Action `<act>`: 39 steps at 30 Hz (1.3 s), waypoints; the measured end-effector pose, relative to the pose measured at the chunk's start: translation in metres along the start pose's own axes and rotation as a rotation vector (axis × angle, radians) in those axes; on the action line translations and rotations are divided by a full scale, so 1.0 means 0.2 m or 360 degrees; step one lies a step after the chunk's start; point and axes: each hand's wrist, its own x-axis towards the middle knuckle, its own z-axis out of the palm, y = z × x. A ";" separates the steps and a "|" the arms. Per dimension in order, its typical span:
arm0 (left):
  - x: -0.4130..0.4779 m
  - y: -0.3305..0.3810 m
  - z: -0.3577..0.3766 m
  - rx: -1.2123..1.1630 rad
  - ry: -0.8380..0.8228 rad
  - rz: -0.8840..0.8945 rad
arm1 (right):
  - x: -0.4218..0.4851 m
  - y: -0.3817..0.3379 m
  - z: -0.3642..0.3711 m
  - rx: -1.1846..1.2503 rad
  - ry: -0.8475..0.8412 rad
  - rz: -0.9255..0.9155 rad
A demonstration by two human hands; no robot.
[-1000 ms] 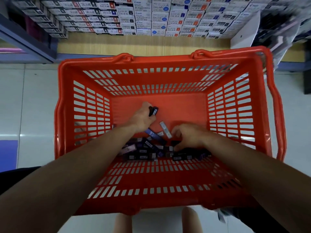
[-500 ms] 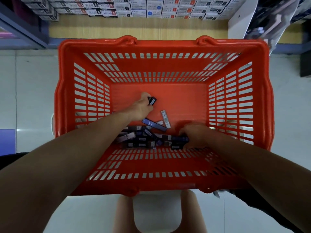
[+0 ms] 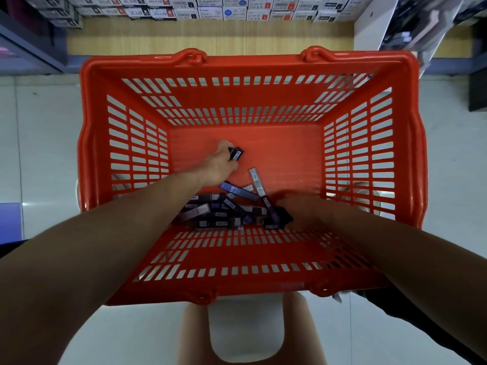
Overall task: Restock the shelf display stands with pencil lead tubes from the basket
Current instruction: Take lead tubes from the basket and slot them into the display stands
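Observation:
A red plastic basket [image 3: 374, 159] stands below me on a stool. On its floor, along the near wall, lies a heap of dark pencil lead tubes [image 3: 224, 214]. A blue tube marked HB [image 3: 238, 191] and a clear one [image 3: 257, 181] lie on top. My left hand [image 3: 217, 164] is inside the basket and grips a few dark tubes [image 3: 236, 153], whose ends stick out past my fingers. My right hand [image 3: 303, 212] reaches into the right end of the heap, fingers curled over the tubes there; what it holds is hidden.
A wooden shelf [image 3: 210, 38] with rows of small boxed goods [image 3: 224, 9] runs behind the basket. A white panel [image 3: 369, 30] stands at the back right. The pink stool [image 3: 245, 333] shows under the basket's near edge. Pale floor tiles lie on both sides.
The view has tilted down, so the basket sits higher in frame. My right hand slid right and nearer along the heap. My left hand keeps its tubes.

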 end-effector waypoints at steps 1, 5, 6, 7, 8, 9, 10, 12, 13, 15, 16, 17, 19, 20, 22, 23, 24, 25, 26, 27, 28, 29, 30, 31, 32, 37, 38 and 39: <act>0.00 0.00 0.00 0.0001 0.0006 0.0000 | 0.00 0.00 0.00 -0.0038 0.0006 0.0008; 0.00 0.01 0.00 -0.0010 0.0014 -0.0008 | -0.01 0.00 0.02 -0.0147 0.0054 0.0021; 0.00 0.01 0.01 -0.0013 0.0014 -0.0005 | -0.01 0.00 0.02 -0.0145 0.0059 0.0015; 0.00 0.01 0.01 -0.0019 0.0007 0.0001 | -0.01 0.00 0.02 -0.0130 0.0059 0.0011; -0.01 0.02 0.02 -0.0028 -0.0004 0.0011 | -0.01 0.00 0.02 -0.0108 0.0054 0.0010; -0.01 0.02 0.02 -0.0035 -0.0015 0.0023 | -0.01 0.00 0.02 -0.0086 0.0043 0.0014; -0.01 0.03 0.03 -0.0038 -0.0019 0.0033 | -0.01 0.00 0.02 -0.0075 0.0021 0.0023; -0.02 0.04 0.04 -0.0049 -0.0017 0.0049 | -0.01 -0.01 0.01 -0.0044 -0.0046 0.0045; -0.02 0.05 0.04 -0.0064 -0.0014 0.0060 | -0.01 -0.01 0.01 -0.0017 -0.0075 0.0055; -0.03 0.06 0.05 -0.0103 -0.0007 0.0078 | -0.01 -0.02 -0.01 0.0035 -0.0145 0.0082; -0.04 0.07 0.05 -0.0132 0.0004 0.0084 | -0.02 -0.02 -0.02 0.0072 -0.0183 0.0089; -0.04 0.08 0.05 -0.0180 0.0011 0.0085 | -0.02 -0.01 -0.02 0.0125 -0.0215 0.0090; -0.06 0.10 0.06 -0.0312 0.0024 0.0079 | -0.03 -0.02 -0.02 0.0272 -0.0231 0.0089; -0.08 0.12 0.06 -0.0375 0.0045 0.0072 | -0.03 -0.02 -0.02 0.0345 -0.0211 0.0092; -0.10 0.14 0.06 -0.0441 0.0115 0.0045 | -0.03 -0.03 -0.02 0.0427 -0.0130 0.0090; -0.11 0.14 0.06 -0.0456 0.0147 0.0025 | -0.04 -0.03 -0.02 0.0444 -0.0087 0.0083; -0.12 0.14 0.06 -0.0474 0.0172 0.0010 | -0.04 -0.03 -0.03 0.0455 -0.0048 0.0066; -0.13 0.14 0.05 -0.0496 0.0195 -0.0001 | -0.04 -0.03 -0.04 0.0468 0.0003 0.0038; -0.13 0.13 0.04 -0.0519 0.0217 -0.0013 | -0.04 -0.04 -0.06 0.0482 0.0071 0.0017; -0.14 0.11 0.03 -0.0544 0.0240 -0.0030 | -0.04 -0.04 -0.08 0.0513 0.0167 0.0011; -0.14 0.09 0.02 -0.0569 0.0262 -0.0049 | -0.04 -0.04 -0.09 0.0579 0.0281 0.0016; -0.15 0.07 0.02 -0.0598 0.0277 -0.0065 | -0.03 -0.05 -0.11 0.0680 0.0394 0.0022; -0.15 0.05 0.01 -0.0631 0.0286 -0.0075 | -0.02 -0.05 -0.12 0.0790 0.0492 0.0027; -0.15 0.03 0.01 -0.0662 0.0291 -0.0081 | -0.01 -0.05 -0.14 0.0890 0.0580 0.0036; -0.15 0.02 0.02 -0.0686 0.0295 -0.0082 | 0.00 -0.06 -0.16 0.0974 0.0666 0.0050; -0.14 0.04 0.05 -0.0960 0.0238 -0.0030 | 0.07 -0.15 -0.23 0.1392 0.0954 -0.0039; -0.13 0.05 0.06 -0.1021 0.0220 -0.0028 | 0.08 -0.18 -0.24 0.1432 0.0964 -0.0057; -0.13 0.06 0.06 -0.1075 0.0217 -0.0031 | 0.10 -0.21 -0.24 0.1471 0.0960 -0.0080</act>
